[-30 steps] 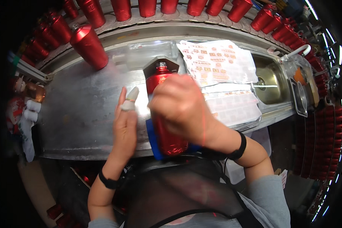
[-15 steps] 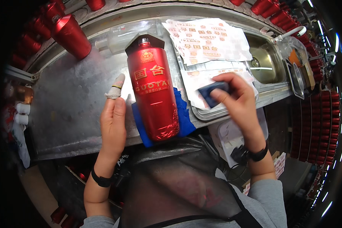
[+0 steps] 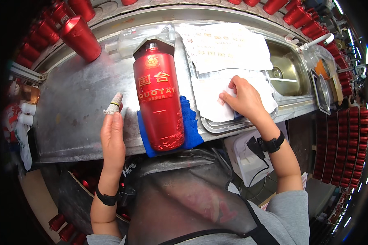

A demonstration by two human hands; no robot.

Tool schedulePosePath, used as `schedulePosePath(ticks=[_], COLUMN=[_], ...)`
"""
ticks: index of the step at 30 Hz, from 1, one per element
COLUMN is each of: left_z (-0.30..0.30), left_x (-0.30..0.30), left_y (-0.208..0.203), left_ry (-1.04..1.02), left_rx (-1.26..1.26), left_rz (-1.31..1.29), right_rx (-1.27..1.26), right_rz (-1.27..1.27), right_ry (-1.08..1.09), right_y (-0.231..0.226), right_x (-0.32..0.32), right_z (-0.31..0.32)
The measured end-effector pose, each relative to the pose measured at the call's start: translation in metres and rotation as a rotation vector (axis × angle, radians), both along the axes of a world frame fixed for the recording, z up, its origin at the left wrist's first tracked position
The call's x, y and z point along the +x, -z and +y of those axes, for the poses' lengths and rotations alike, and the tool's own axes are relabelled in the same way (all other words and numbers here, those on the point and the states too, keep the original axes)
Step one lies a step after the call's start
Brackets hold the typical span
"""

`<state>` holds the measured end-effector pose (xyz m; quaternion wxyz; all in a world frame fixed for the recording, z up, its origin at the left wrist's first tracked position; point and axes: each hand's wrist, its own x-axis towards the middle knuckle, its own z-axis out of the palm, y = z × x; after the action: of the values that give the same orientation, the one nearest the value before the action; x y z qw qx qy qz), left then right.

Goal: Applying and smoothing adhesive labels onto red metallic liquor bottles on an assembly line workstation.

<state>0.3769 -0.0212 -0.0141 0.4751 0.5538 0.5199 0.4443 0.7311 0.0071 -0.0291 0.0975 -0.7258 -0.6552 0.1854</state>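
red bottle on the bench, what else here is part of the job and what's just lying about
In use: red bottle lying on blue cloth; right hand on white sheets; left hand flat on metal bench.

Lying about: upright red bottle, sink, clear packet.

Bare steel worktop [image 3: 69, 118] left of the left hand [image 3: 112, 136]: open passage. Red bottle [image 3: 159, 102] lies lengthwise on blue cloth [image 3: 190, 126], walling left hand from right hand [image 3: 243, 100]. Paper sheets [image 3: 225, 49] cover the tray. Far edge blocked by upright red bottle [image 3: 79, 36]. Sink [image 3: 288, 71] open at right.
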Motion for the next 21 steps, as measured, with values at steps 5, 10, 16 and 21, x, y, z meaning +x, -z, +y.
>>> schedulePosePath(ticks=[5, 10, 16, 21], left_z=[0.003, 0.003, 0.003, 0.002], left_x=[0.006, 0.005, 0.001, 0.0], left_y=[0.004, 0.006, 0.008, 0.006], left_ry=[-0.003, -0.009, -0.017, -0.033], left_rx=[-0.022, -0.006, -0.034, -0.076], left_rz=[0.036, 0.026, 0.007, -0.064], right_rx=[0.13, 0.147, 0.044, -0.245], right_rz=[0.102, 0.088, 0.073, 0.37], right_ry=[-0.075, -0.233, -0.312, -0.184], right_y=[0.01, 0.0, -0.001, -0.001], right_x=[0.012, 0.016, 0.02, 0.017], right_z=[0.015, 0.026, 0.048, 0.066])
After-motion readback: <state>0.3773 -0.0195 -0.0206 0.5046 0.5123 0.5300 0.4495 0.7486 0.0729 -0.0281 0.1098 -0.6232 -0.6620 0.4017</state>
